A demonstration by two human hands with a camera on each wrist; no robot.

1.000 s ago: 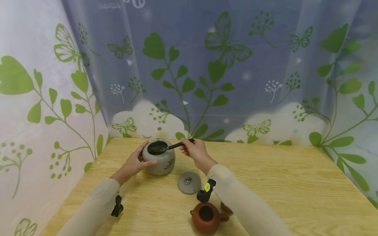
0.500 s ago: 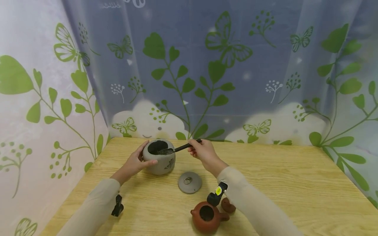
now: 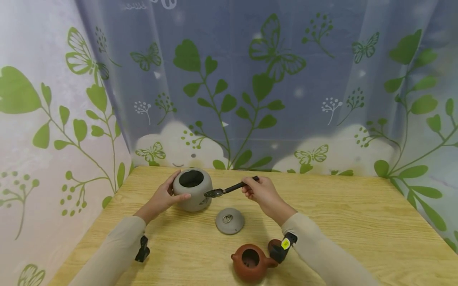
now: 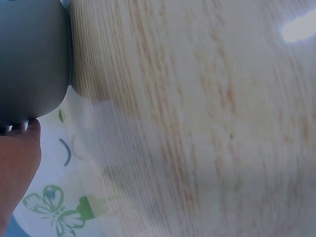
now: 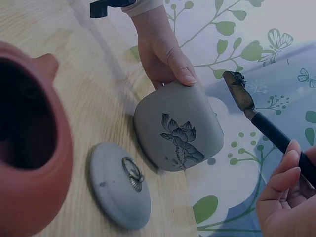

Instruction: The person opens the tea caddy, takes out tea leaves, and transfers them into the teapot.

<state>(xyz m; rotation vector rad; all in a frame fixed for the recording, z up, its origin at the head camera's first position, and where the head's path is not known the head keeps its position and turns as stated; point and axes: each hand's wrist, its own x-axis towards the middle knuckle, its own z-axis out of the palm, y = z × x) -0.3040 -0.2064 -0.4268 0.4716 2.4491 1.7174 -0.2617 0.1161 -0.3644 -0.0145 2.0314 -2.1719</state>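
Note:
My left hand (image 3: 165, 195) holds the side of a round grey tea jar (image 3: 193, 200), whose mouth is uncovered and dark inside. A lotus drawing marks the jar (image 5: 180, 128) in the right wrist view. Pinched by its black handle in my right hand (image 3: 262, 193) is a tea scoop (image 3: 229, 188). Dark tea leaves (image 5: 238, 78) sit on the scoop's tip, which is outside the jar, in front of its right side in the head view. Nearer me stands a reddish-brown clay teapot (image 3: 247, 274) without its lid, its spout to the left.
The jar's grey lid (image 3: 230, 225) with a metal ring lies between jar and teapot. A small reddish-brown piece (image 3: 274, 244), partly hidden by the right wrist camera (image 3: 284, 248), lies by the teapot handle. A patterned curtain (image 3: 229, 99) borders the wooden table (image 3: 340, 214).
My right hand has moved right and towards me, bringing the scoop out of the jar's mouth with leaves on it. The left hand and the jar have stayed in place.

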